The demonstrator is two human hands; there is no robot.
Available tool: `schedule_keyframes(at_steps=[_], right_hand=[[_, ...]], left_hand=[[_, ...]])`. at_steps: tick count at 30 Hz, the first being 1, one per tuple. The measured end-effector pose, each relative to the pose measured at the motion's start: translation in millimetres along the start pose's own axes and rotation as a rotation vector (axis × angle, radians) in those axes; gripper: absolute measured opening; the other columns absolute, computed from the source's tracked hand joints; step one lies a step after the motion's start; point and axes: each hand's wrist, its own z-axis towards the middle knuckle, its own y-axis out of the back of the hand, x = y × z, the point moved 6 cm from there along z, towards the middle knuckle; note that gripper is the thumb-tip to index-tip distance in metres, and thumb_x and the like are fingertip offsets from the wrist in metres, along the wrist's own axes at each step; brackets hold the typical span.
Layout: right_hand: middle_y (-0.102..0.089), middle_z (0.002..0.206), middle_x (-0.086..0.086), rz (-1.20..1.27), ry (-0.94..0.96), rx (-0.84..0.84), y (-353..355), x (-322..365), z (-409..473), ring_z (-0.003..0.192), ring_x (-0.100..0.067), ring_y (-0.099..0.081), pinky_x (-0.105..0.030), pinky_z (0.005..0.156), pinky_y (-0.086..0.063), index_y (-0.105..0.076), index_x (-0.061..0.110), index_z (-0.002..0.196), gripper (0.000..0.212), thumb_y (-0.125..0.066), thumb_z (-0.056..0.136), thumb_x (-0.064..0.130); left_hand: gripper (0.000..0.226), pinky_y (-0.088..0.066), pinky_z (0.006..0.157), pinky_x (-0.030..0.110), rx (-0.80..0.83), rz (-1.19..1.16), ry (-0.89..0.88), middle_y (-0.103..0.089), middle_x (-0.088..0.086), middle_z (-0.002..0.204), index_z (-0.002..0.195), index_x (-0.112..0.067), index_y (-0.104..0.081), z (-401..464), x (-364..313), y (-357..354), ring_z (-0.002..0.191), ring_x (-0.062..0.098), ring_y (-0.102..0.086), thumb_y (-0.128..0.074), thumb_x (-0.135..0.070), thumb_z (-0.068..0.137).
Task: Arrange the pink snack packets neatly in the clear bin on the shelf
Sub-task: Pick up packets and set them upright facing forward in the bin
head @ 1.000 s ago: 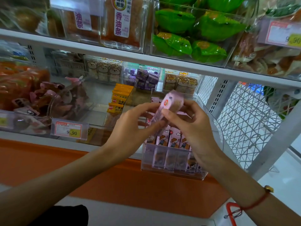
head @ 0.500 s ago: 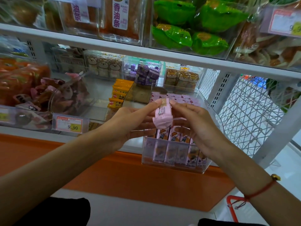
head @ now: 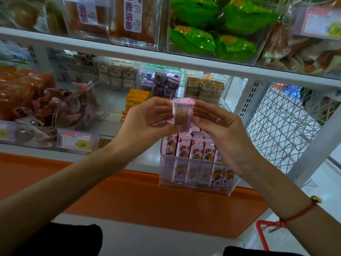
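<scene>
A pink snack packet (head: 181,114) is held upright above the clear bin (head: 198,180), its clear window facing me. My left hand (head: 149,124) pinches its left edge and my right hand (head: 223,130) pinches its right edge. The bin sits at the front edge of the lower shelf. Several pink packets (head: 193,150) with a cartoon child stand upright in a row inside it. My right hand hides the bin's right rear part.
A white upper shelf (head: 129,52) with green packets (head: 212,41) runs just above. Left of the bin are yellow packets (head: 135,100), a bin of pink-brown wrappers (head: 70,109) and a 9.90 price tag (head: 76,140). A white wire panel (head: 280,126) stands right.
The packet has been turned from tilted to upright and lifted slightly, with its window now facing me. Both hands stayed on it, shifting their hold to its side edges.
</scene>
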Motion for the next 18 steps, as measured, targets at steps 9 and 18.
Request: schedule_keyframes(at_steps=[9,18], right_hand=[[-0.073,0.100,0.007,0.020,0.054,0.013,0.2,1.9,0.3,0.107,-0.012,-0.064,-0.034,0.095,-0.050,-0.076,0.031,0.083,0.023,-0.072,0.061,0.027],[-0.068,0.089,0.008,-0.196,0.052,-0.114,-8.8,8.9,-5.0,0.080,-0.010,-0.065,-0.027,0.073,-0.057,-0.060,0.024,0.105,0.045,-0.055,0.082,0.062]], left_hand=[[0.037,-0.051,0.096,0.029,0.007,0.139,-0.260,-0.067,0.004,0.114,0.106,-0.014,-0.058,-2.2,-12.4,1.9,0.109,0.012,-0.064,-0.073,-0.012,0.072],[0.038,-0.048,0.078,0.011,-0.220,0.418,-0.366,-0.062,-0.005,0.100,0.108,-0.024,-0.062,-6.1,-21.4,8.2,0.089,0.005,-0.058,-0.080,-0.023,0.074]])
